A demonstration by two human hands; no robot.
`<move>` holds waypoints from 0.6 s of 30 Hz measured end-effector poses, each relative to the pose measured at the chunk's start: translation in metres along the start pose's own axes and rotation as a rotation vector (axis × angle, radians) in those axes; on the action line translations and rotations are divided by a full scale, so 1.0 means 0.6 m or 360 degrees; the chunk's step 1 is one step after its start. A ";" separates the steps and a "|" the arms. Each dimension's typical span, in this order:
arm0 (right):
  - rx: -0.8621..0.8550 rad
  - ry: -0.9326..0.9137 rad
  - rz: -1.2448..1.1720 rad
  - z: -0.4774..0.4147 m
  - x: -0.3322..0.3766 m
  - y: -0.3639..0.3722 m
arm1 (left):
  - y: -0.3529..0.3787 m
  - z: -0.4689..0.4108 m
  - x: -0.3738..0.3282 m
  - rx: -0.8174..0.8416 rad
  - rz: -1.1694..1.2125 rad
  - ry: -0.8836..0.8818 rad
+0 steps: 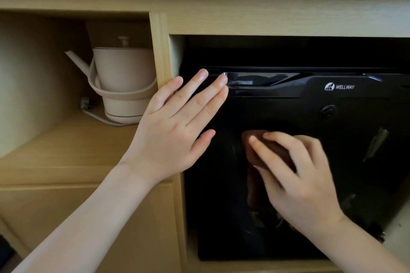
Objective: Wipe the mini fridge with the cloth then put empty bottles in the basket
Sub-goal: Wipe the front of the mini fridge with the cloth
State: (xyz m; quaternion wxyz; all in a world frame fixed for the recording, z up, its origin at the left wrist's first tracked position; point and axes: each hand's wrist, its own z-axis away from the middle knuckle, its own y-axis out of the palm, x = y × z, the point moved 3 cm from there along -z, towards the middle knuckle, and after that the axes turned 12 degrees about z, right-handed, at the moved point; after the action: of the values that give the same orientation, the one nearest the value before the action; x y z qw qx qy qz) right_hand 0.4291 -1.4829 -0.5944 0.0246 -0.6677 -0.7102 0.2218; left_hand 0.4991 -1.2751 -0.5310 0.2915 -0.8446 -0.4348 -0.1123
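Note:
A glossy black mini fridge (pixel 346 131) with a shut door sits in the right bay of a wooden cabinet. My right hand (pixel 295 175) presses a dark brown cloth (pixel 255 153) flat against the middle of the door; the hand is blurred. My left hand (pixel 175 122) lies open and flat on the door's upper left corner, fingertips near the recessed handle (pixel 261 78). No bottles or basket are in view.
The light wooden cabinet (pixel 162 51) has an open shelf on the left holding a beige electric kettle (pixel 121 82) on its base with a white cord (pixel 97 117). A closed drawer front (pixel 55 210) sits below that shelf.

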 end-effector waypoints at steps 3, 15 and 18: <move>-0.0197 0.0155 0.0063 -0.044 -0.009 -0.010 | 0.000 0.001 0.001 -0.0005 -0.0013 0.0016; -0.0006 -0.0182 0.0116 0.054 0.062 0.055 | -0.008 -0.001 0.003 0.0093 -0.0037 0.0080; 0.0017 -0.0160 0.0037 0.046 0.061 0.055 | -0.012 0.009 0.006 0.0193 -0.0015 0.0074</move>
State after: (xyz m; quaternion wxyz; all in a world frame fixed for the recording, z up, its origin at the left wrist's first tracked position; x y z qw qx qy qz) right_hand 0.4467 -1.4552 -0.6403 -0.0101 -0.6638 -0.7016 0.2591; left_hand 0.4950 -1.2659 -0.5310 0.3516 -0.8205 -0.4379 -0.1069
